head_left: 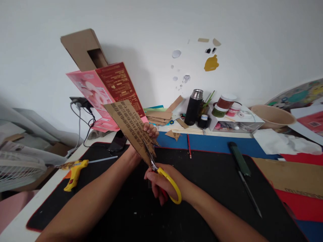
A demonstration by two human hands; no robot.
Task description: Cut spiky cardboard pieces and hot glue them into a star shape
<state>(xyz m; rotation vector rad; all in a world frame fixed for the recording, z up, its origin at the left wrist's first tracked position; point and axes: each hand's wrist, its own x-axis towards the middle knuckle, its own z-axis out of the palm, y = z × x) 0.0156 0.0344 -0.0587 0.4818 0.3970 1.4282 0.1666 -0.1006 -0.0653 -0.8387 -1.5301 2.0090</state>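
Above the black mat (207,188), the left hand (150,130) pinches printed cardboard (128,129), its long axis slanting from upper left to lower right; the right hand (164,185) curls round scissors (169,179) biting it. The glue gun (75,173) lies on the mat's left, the flask (194,107) behind, near the wall (141,30).

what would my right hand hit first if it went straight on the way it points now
Probably the printed cardboard in your left hand; the scissors seem to touch it, though exact depth is hard to judge.
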